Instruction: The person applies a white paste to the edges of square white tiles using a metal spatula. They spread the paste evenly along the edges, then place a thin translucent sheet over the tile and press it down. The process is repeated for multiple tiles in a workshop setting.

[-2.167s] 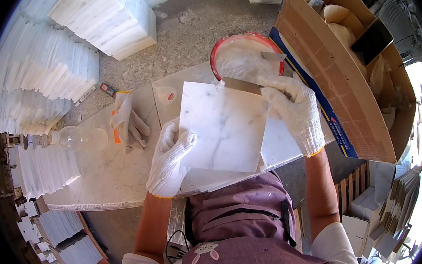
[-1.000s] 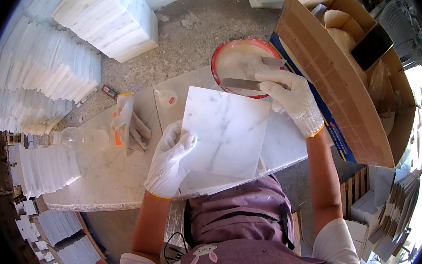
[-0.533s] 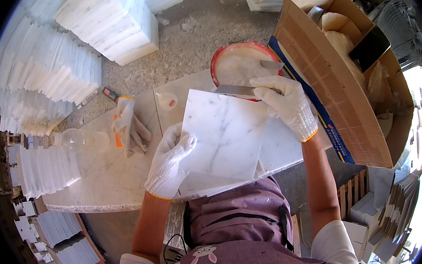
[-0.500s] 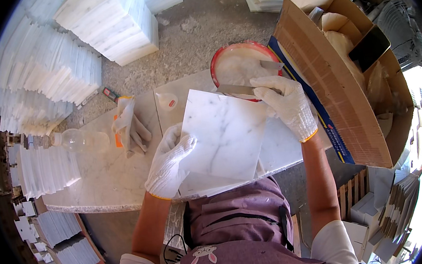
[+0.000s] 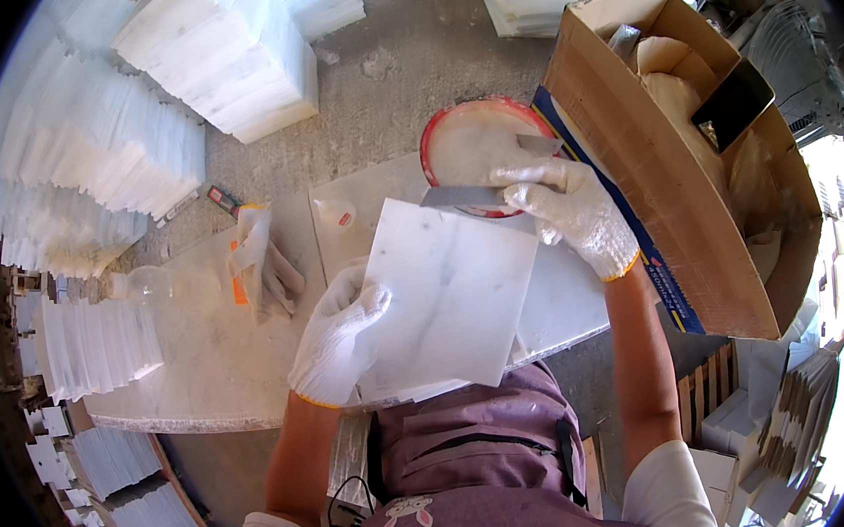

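Note:
A square white marble tile with faint grey veins is held tilted above the worktable by my left hand. The gloved thumb lies over the tile's left edge, while the other fingers are mostly hidden. My right hand, also in a white knit glove, is closed on a flat metal scraper. Its blade points left, just above the tile's far edge. Behind it sits a red-rimmed round basin with whitish contents, and a second flat metal blade rests across the basin's right side.
On the marble worktable lie spare gloves, a clear plastic bottle and a small white bottle. A large open cardboard box stands close on the right. Tile stacks rise beyond the table and at left.
The tile has tipped and turned slightly in my left hand. My right hand has turned a little with the scraper, whose blade now shows flatter. The whole view has shifted slightly.

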